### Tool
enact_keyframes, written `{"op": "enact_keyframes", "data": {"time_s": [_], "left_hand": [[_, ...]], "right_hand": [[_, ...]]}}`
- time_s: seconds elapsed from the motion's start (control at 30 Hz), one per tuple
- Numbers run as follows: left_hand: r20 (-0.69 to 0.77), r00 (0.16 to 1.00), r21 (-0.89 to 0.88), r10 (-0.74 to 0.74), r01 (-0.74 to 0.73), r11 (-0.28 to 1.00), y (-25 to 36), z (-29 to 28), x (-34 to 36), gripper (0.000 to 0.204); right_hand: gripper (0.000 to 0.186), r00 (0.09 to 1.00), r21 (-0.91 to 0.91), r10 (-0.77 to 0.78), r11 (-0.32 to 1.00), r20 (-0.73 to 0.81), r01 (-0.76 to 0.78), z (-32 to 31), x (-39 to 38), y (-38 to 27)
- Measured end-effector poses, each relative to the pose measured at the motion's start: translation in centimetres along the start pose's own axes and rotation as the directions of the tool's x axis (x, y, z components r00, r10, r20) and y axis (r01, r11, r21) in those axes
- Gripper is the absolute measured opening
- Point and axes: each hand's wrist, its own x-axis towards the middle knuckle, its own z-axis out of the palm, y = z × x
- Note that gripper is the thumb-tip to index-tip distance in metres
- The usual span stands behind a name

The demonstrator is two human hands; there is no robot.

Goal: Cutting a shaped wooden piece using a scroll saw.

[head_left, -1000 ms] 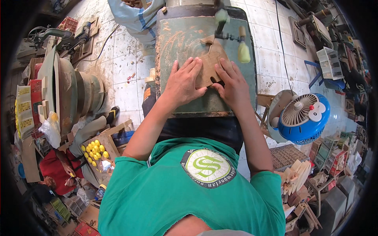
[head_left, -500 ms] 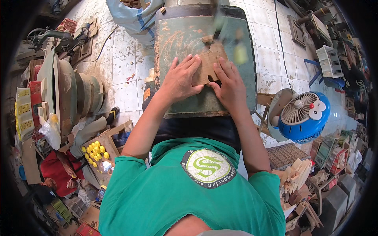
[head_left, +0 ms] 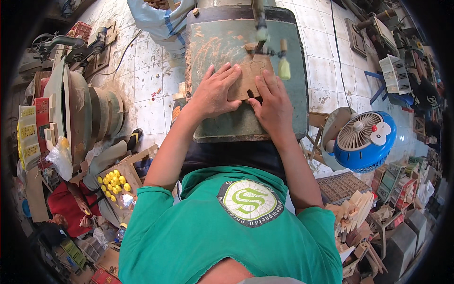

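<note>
A flat brown wooden board (head_left: 248, 81) with a curved outline drawn on it lies on the machine's green worktable (head_left: 227, 128). My left hand (head_left: 216, 92) lies flat with fingers spread across the board's left side. On its right side rests my right hand (head_left: 273, 97), fingers stretched forward and thumb at the near edge beside a dark notch. Just beyond my fingertips the upright arm (head_left: 260, 28) of the machine comes down to the board's far end, where a small wood block (head_left: 249, 47) sits. A pale green handle (head_left: 284, 68) hangs to the right; the cutting point is too small to make out.
A blue fan (head_left: 365, 142) stands at right, above stacked wood pieces (head_left: 352, 213). At left, a person in red (head_left: 71, 208) sits by a wooden tray of yellow round pieces (head_left: 113, 182). A white-blue sack (head_left: 158, 26) touches the table's far left; a cable (head_left: 338, 52) hangs at right.
The board and both my hands have shifted slightly away from me and turned a little. The pale green handle, blurred before, now shows more sharply.
</note>
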Motion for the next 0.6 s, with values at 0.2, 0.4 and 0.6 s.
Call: {"op": "enact_keyframes", "data": {"time_s": [0.2,0.4,0.6], "left_hand": [[0.003,1.000,-0.014,0.029,-0.029,0.999,-0.7,-0.3,0.2,0.098],[0.018,0.999,-0.055,0.030,-0.029,0.998,-0.9,-0.5,0.6,0.100],[0.035,0.999,-0.006,0.041,-0.041,0.999,-1.1,-0.8,0.7,0.098]], "right_hand": [[0.069,1.000,-0.008,0.030,1.000,-0.003,-0.030,-0.1,0.1,-0.9],[0.068,0.999,-0.030,0.043,0.999,-0.021,-0.044,0.1,0.2,-1.1],[0.067,0.998,-0.007,0.066,0.998,-0.007,-0.066,0.2,0.4,-1.3]]}}
